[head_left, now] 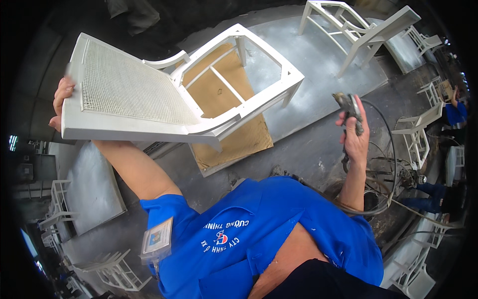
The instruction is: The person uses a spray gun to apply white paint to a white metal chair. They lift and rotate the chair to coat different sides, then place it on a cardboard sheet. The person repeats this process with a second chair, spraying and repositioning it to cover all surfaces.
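A white chair frame (219, 119) with a woven cane back panel (134, 84) and an open seat frame stands in front of me. My left hand (63, 99) grips the top rail of its back at the far left, fingers wrapped over the edge. In my right hand (356, 137), raised on the right and apart from the chair, is a spray gun (350, 112). A dark hose (393, 164) loops from the gun down past my forearm. Brown cardboard (239, 144) lies beneath the chair and shows through its open seat.
A grey, paint-dusted board (318, 74) lies under and beyond the chair. Another white chair (356, 32) stands at the upper right. More white chairs (416, 132) line the right side, with another person's blue sleeve (455, 113) nearby. At lower left are a second board (92, 187) and stacked chair frames (117, 271).
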### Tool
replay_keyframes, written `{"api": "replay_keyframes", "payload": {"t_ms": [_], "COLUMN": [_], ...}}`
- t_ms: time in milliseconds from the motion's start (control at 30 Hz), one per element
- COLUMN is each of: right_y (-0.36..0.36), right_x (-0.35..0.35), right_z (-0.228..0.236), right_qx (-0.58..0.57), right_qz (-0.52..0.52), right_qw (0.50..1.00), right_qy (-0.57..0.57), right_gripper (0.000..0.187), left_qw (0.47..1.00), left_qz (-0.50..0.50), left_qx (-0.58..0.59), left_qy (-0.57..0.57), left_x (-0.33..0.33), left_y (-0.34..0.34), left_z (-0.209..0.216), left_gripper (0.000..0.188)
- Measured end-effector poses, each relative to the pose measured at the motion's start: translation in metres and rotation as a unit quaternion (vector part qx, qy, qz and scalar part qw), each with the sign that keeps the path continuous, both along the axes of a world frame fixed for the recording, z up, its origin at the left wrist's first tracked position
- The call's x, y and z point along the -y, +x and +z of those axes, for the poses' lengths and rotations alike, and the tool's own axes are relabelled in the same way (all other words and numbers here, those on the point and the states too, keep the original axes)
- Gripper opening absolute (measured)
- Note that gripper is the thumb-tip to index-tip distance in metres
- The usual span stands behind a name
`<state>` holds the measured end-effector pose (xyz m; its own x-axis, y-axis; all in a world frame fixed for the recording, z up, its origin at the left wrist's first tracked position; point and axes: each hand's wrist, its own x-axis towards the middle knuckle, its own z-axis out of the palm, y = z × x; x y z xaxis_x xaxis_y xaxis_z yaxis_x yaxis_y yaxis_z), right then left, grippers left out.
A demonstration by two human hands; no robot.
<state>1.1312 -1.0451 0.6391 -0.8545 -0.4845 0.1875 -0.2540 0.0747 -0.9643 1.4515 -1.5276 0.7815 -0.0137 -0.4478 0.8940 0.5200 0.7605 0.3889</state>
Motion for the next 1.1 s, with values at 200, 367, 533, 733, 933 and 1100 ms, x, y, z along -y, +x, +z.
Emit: {"api": "replay_keyframes", "payload": {"t_ms": [200,367,533,733,933,1100], "right_y": [-0.003,-0.004,-0.004,0.029,0.041,0.014], "right_x": [0.079,0.132,0.167,0.187,0.194,0.197], "right_z": [-0.025,-0.046,-0.068,-0.087,-0.092,-0.101], "right_qx": [0.004,-0.041,-0.041,-0.031,-0.034,-0.051], "right_qz": [0.122,0.137,0.158,0.248,0.255,0.153], "right_qw": [0.992,0.990,0.986,0.967,0.964,0.983], "right_qy": [-0.034,-0.014,-0.018,-0.050,-0.068,-0.085], "right_gripper": [0.052,0.051,0.051,0.051,0.053,0.053], "left_qw": [0.998,0.995,0.994,0.989,0.993,0.991], "left_qz": [0.014,-0.004,-0.011,-0.067,-0.011,-0.075], "left_qx": [0.041,0.098,0.112,0.121,0.114,0.104], "left_qy": [0.034,0.008,0.007,-0.042,-0.016,0.027], "left_x": [-0.001,0.013,0.021,0.039,0.033,0.021], "left_y": [0.013,0.029,0.038,0.045,0.045,0.039], "left_z": [0.004,0.015,0.017,0.020,0.021,0.021], "left_gripper": [0.071,0.070,0.066,0.067,0.063,0.056]}}
